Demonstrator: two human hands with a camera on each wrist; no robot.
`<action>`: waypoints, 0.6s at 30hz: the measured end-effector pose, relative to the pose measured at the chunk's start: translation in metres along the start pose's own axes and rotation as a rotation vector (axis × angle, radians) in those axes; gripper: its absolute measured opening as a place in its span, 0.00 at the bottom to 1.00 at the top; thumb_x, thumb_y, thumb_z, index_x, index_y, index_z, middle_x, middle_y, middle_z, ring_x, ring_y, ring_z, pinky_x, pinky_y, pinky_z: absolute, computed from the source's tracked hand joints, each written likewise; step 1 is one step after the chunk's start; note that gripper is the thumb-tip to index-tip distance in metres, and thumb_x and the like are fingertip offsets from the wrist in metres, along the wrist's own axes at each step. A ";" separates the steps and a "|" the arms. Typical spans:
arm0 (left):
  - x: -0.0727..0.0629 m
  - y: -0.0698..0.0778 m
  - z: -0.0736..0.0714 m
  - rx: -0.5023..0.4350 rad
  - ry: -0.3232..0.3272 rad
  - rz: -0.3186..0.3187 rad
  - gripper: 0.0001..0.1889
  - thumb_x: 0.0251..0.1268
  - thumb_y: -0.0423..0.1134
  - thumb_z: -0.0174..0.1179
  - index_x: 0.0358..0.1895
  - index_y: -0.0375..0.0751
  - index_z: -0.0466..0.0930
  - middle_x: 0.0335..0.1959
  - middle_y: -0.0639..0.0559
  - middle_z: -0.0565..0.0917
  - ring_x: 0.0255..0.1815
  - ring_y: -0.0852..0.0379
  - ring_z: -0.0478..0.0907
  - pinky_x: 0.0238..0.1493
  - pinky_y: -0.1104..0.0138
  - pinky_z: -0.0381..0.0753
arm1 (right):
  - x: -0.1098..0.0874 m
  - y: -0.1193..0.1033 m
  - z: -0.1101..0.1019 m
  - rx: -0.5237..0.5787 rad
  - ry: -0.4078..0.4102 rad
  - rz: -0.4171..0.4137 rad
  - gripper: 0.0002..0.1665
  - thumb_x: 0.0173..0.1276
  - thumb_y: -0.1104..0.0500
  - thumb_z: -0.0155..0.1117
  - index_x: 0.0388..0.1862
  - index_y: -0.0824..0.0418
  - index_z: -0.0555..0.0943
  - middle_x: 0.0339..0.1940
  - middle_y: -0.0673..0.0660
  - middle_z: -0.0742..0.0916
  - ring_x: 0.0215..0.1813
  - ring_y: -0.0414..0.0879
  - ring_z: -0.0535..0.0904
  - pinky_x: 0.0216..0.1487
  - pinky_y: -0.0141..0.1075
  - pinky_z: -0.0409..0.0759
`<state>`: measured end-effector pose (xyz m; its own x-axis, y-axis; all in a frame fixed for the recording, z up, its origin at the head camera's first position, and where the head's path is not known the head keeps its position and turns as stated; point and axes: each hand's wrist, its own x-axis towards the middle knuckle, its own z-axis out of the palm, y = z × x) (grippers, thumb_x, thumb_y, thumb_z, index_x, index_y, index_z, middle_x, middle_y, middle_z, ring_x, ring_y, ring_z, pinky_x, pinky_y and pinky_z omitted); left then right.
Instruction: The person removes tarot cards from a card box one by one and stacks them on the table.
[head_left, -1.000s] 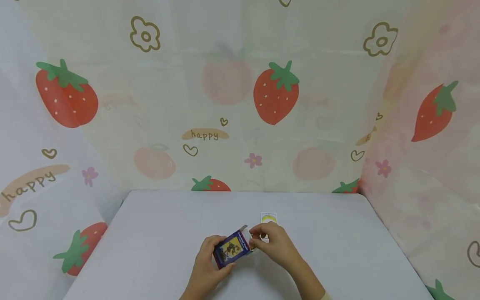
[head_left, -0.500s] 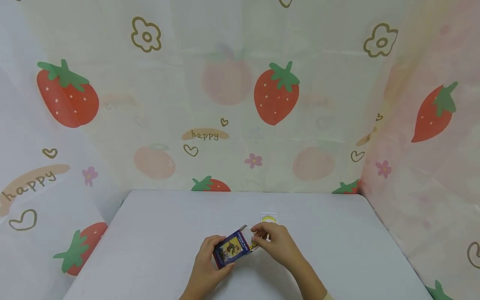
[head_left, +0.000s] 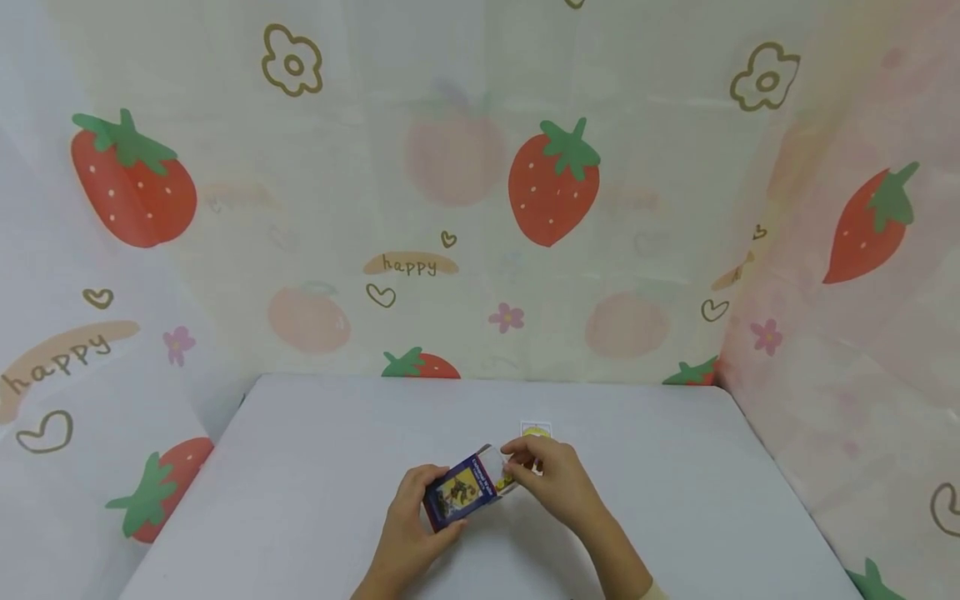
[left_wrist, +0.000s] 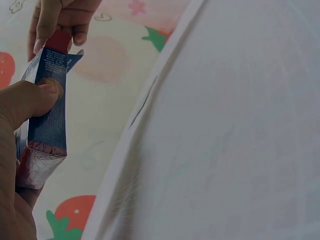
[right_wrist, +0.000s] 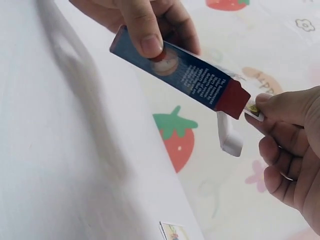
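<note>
Slanting in left hand (head_left: 411,517), box (head_left: 460,491), right hand (head_left: 553,482) pinching card (right_wrist: 254,110)

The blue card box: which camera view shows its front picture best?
The head view, because the front of the blue card box faces that camera. Both wrist views show mainly its lettered narrow side and a red flap; its picture cannot be made out.
</note>
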<state>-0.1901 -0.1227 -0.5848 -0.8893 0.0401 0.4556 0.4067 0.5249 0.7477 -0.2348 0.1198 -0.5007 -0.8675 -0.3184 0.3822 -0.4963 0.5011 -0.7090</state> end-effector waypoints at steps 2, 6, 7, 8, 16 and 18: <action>0.000 0.000 0.000 0.000 -0.002 -0.011 0.41 0.42 0.38 0.84 0.65 0.48 0.74 0.60 0.60 0.75 0.59 0.62 0.75 0.63 0.62 0.79 | 0.000 -0.001 -0.002 0.002 0.008 0.001 0.12 0.64 0.61 0.76 0.45 0.51 0.88 0.31 0.38 0.88 0.35 0.34 0.80 0.39 0.36 0.81; 0.000 0.002 0.000 -0.005 -0.009 -0.024 0.41 0.43 0.38 0.84 0.65 0.47 0.74 0.60 0.60 0.74 0.59 0.61 0.75 0.62 0.61 0.80 | 0.000 -0.001 -0.007 0.010 0.019 0.008 0.11 0.64 0.61 0.75 0.46 0.52 0.88 0.32 0.38 0.87 0.35 0.36 0.79 0.38 0.32 0.79; 0.000 0.002 0.000 -0.004 -0.010 -0.026 0.41 0.43 0.38 0.84 0.65 0.47 0.74 0.60 0.59 0.74 0.59 0.61 0.75 0.62 0.61 0.80 | 0.000 -0.001 -0.008 0.013 0.021 0.010 0.11 0.64 0.61 0.75 0.46 0.52 0.88 0.32 0.38 0.87 0.35 0.36 0.79 0.37 0.31 0.79; 0.000 0.003 0.001 -0.009 -0.010 -0.030 0.41 0.43 0.38 0.84 0.65 0.47 0.74 0.60 0.60 0.74 0.59 0.61 0.75 0.62 0.61 0.80 | 0.001 -0.001 -0.009 0.016 0.023 0.012 0.11 0.64 0.61 0.75 0.46 0.53 0.88 0.32 0.39 0.87 0.35 0.37 0.79 0.37 0.31 0.79; 0.000 0.005 0.001 -0.030 -0.006 -0.051 0.42 0.41 0.36 0.85 0.64 0.52 0.75 0.61 0.64 0.74 0.59 0.64 0.74 0.63 0.61 0.79 | 0.001 -0.001 -0.016 0.029 0.044 0.032 0.11 0.64 0.61 0.75 0.45 0.53 0.88 0.32 0.40 0.87 0.34 0.37 0.78 0.36 0.31 0.79; 0.000 0.005 0.001 -0.026 -0.006 -0.045 0.42 0.41 0.37 0.85 0.64 0.51 0.75 0.61 0.63 0.74 0.60 0.64 0.74 0.63 0.61 0.79 | 0.000 -0.001 -0.018 0.027 0.055 0.027 0.11 0.64 0.62 0.75 0.45 0.54 0.88 0.32 0.40 0.87 0.34 0.37 0.78 0.36 0.31 0.79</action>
<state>-0.1885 -0.1191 -0.5813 -0.9082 0.0220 0.4180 0.3712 0.5040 0.7799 -0.2351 0.1334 -0.4892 -0.8815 -0.2603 0.3940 -0.4723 0.4867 -0.7349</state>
